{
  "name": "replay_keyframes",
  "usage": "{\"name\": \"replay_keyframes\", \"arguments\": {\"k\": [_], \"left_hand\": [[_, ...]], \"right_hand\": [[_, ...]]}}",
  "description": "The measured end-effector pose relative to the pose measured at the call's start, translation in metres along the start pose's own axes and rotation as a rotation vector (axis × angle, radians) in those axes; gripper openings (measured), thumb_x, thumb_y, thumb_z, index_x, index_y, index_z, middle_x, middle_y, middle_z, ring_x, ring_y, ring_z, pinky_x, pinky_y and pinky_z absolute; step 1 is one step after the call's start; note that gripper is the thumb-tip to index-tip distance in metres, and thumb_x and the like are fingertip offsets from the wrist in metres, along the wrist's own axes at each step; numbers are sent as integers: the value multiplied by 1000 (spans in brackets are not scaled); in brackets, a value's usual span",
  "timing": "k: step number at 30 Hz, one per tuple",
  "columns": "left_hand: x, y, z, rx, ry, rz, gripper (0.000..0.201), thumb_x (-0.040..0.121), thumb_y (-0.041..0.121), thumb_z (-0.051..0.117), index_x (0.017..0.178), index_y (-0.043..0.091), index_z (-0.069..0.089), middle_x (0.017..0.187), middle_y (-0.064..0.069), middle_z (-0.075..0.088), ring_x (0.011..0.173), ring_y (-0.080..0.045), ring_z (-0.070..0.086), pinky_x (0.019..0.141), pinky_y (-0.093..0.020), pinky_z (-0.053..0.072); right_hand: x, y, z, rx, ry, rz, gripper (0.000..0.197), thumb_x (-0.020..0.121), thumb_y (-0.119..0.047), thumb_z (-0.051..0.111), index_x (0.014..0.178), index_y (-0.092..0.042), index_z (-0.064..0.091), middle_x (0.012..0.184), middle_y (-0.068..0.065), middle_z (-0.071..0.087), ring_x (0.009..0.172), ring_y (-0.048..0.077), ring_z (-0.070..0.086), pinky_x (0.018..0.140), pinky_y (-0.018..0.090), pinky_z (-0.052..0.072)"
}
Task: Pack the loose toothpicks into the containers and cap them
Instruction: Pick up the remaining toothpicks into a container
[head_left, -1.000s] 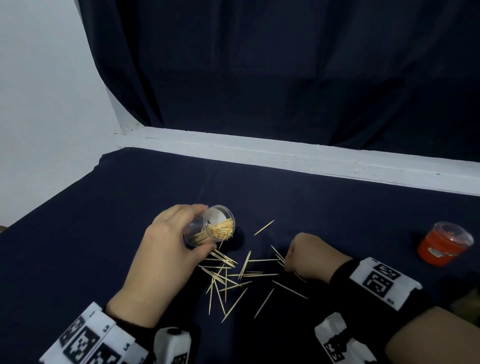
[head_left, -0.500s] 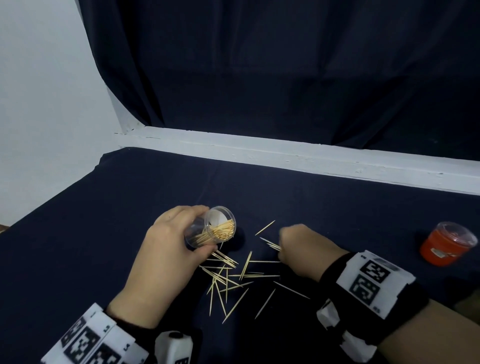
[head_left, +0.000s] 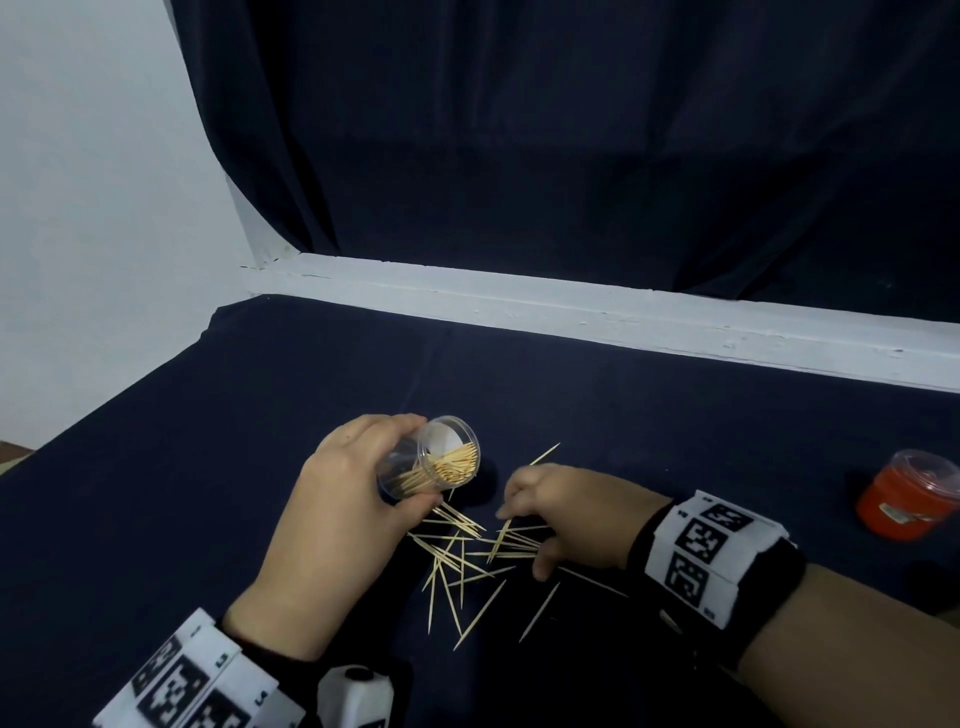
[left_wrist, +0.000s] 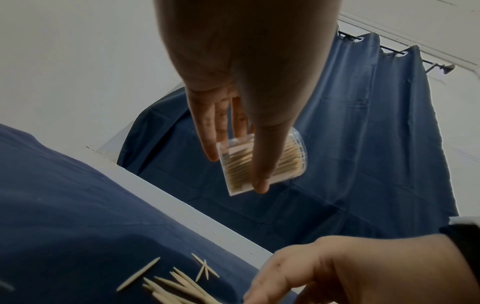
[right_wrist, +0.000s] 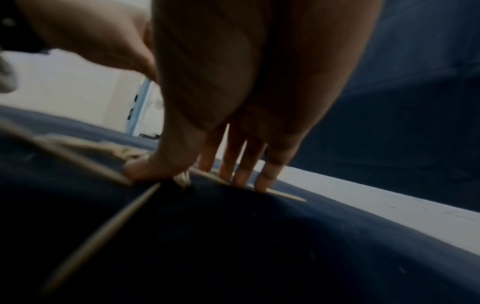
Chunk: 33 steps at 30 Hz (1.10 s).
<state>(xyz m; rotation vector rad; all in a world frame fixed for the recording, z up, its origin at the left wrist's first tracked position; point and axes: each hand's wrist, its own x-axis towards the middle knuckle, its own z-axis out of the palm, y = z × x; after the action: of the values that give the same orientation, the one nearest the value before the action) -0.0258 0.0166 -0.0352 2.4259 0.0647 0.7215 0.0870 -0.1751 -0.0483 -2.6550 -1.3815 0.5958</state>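
The left hand grips the clear container, tilted with its open mouth toward the right and partly filled with toothpicks; the left wrist view alone shows the fingers and thumb wrapped around its wall. The right hand rests fingertips-down on the loose toothpicks, and only the right wrist view shows straight fingers and thumb pressing sticks flat. A dark cloth-covered table carries an orange capped container at far right, below a white ledge and dark curtain.
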Motion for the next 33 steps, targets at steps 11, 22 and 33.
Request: {"name": "replay_keyframes", "arguments": {"k": [11, 22, 33], "left_hand": [[0, 4, 1, 9, -13, -1, 56, 58, 18, 88, 109, 26, 67, 104, 17, 62, 102, -10, 58, 88, -37, 52], [0, 2, -1, 28, -20, -28, 58, 58, 18, 89, 110, 28, 65, 103, 17, 60, 100, -10, 58, 86, -37, 53], [0, 24, 10, -132, -56, -40, 57, 54, 24, 91, 104, 34, 66, 95, 21, 61, 94, 5, 57, 80, -26, 54]], "right_hand": [[-18, -14, 3, -269, 64, -12, 27, 97, -23, 43, 110, -14, 66, 117, 4, 53, 104, 25, 53, 81, 33, 44], [-21, -1, 6, -212, 95, 99, 21, 93, -15, 45, 86, -9, 63, 95, 12, 60, 85, 30, 60, 66, 32, 45], [-49, -33, -37, 1346, 993, -65, 13, 80, -4, 69, 76, -15, 75, 72, 3, 73, 70, 8, 66, 70, 18, 50]]}}
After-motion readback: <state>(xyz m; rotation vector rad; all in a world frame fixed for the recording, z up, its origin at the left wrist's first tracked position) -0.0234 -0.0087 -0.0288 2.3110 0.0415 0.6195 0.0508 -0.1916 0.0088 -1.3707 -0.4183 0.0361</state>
